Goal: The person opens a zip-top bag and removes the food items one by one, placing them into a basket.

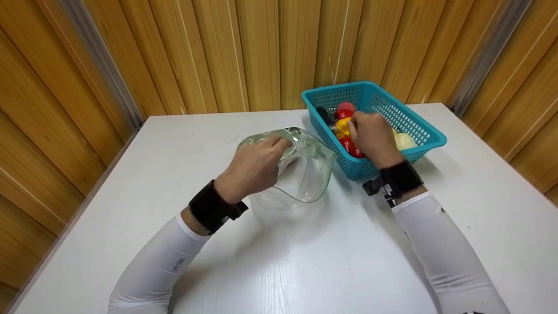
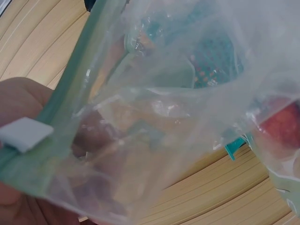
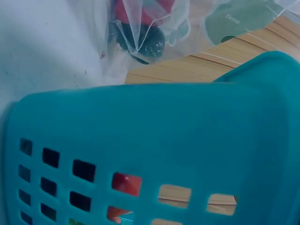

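My left hand [image 1: 257, 161] grips the edge of a clear zip bag [image 1: 307, 174] with a green printed face, holding its mouth apart above the table. A white slider [image 2: 26, 133] sits on the green zip strip beside those fingers in the left wrist view. Through the plastic show a red round item [image 2: 283, 124] and a dark item [image 3: 143, 44]. My right hand [image 1: 372, 135] reaches over the near left part of a teal basket [image 1: 425, 128], fingers bent down. Its fingertips are hidden, so a hold cannot be made out. Beneath it lie a glossy red item [image 1: 350, 146] and a yellow one [image 1: 342, 126].
The basket also contains a dark item [image 1: 323, 115], a pinkish-red one [image 1: 346, 107] and a pale one [image 1: 405, 141]. It stands at the back right of the white table [image 1: 305, 261], close against the bag. Wood-patterned panels [image 1: 257, 52] rise behind the table.
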A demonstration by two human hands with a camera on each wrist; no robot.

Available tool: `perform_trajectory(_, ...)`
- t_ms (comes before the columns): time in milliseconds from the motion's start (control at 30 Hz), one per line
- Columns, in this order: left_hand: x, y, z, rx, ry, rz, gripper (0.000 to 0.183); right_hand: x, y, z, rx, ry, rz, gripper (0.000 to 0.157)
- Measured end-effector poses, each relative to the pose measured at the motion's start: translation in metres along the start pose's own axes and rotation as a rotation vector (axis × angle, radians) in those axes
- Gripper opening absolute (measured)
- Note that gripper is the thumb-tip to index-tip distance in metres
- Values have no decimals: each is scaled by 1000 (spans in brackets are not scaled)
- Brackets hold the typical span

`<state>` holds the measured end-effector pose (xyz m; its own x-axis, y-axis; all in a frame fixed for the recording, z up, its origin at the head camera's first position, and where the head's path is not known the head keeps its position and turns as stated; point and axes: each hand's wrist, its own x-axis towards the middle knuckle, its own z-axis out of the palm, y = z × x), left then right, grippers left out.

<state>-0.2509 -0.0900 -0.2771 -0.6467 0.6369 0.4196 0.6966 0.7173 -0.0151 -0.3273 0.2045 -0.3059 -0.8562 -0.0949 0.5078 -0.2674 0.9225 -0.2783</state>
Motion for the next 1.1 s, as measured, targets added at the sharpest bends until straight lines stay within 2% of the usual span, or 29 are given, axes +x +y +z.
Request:
perform_trajectory(100,-1,-1,0,1,8,-1,43,0,-3,-1,8,-24,9,26)
perform_trajectory(200,-2,-1,1,4,46,12,41,0,-7,-2,21,-32,8,25)
perform_trajectory(267,-2,-1,1,5,87,27,40,-1,-11,-4,37,1,-12,25)
perform_trajectory(333,-2,-1,1,5,131,43,40,-2,-16,-7,62,82,-61,25)
perform_trajectory(433,-1,-1,-1,-4,187,69,43,-5,-28,-13,105,246,-177,26)
perform_trajectory(533,-1,0,-2,-4,239,96,44,-9,-40,-19,150,387,-342,24)
perform_trajectory(600,0,0,-2,-2,273,113,43,-13,-48,-22,202,439,-471,20)
perform_trajectory(667,0,-1,-2,0,301,130,43,-17,-56,-24,275,444,-602,16)
perform_trajectory(733,0,-1,-2,-7,320,145,43,-20,-64,-27,372,379,-710,14)
perform_trajectory(767,0,-1,-2,-14,326,155,43,-22,-68,-29,416,315,-749,14)
perform_trajectory(867,0,-1,-2,-40,338,192,44,-28,-81,-35,485,27,-799,13)
perform_trajectory(967,0,0,-3,-79,340,239,43,-32,-91,-37,439,-262,-750,6)
perform_trajectory(1033,-1,1,-3,-103,342,265,43,-33,-96,-35,364,-391,-685,11)
perform_trajectory(1100,-2,3,-4,-136,338,291,43,-34,-99,-30,293,-480,-607,21)
